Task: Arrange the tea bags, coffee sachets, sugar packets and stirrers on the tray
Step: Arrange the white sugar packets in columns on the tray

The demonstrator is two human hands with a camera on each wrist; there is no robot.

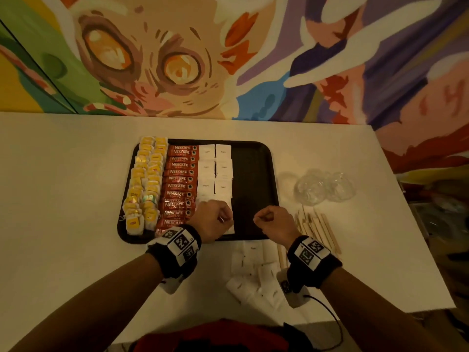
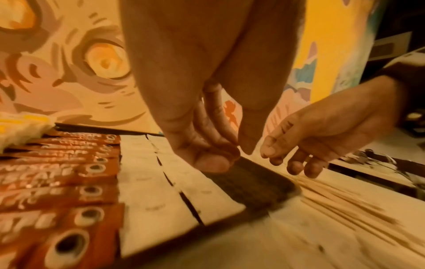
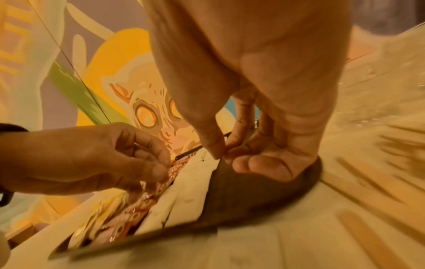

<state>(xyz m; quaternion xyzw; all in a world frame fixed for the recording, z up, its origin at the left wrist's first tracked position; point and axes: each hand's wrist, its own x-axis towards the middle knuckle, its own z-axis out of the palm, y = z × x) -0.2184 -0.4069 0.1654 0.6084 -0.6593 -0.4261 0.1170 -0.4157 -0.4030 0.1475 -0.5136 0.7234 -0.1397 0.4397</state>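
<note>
A black tray (image 1: 253, 179) holds yellow tea bags (image 1: 147, 184) at its left, a column of red coffee sachets (image 1: 179, 184) and two columns of white sugar packets (image 1: 223, 171). My left hand (image 1: 215, 219) hovers over the nearest sugar packets (image 2: 149, 182), fingers curled, with nothing visible between thumb and fingers. Over the tray's bare front right part (image 3: 241, 196), my right hand (image 1: 269, 221) has curled fingers, and its thumb and index tips meet on nothing I can see. Wooden stirrers (image 1: 319, 229) lie on the table right of the tray. Loose sugar packets (image 1: 253, 273) lie in front of it.
Clear glass bowls (image 1: 324, 186) stand on the white table beyond the stirrers. A painted wall runs along the table's far edge. The table's right edge is close behind the bowls. A black cable (image 1: 330, 321) trails from my right wrist.
</note>
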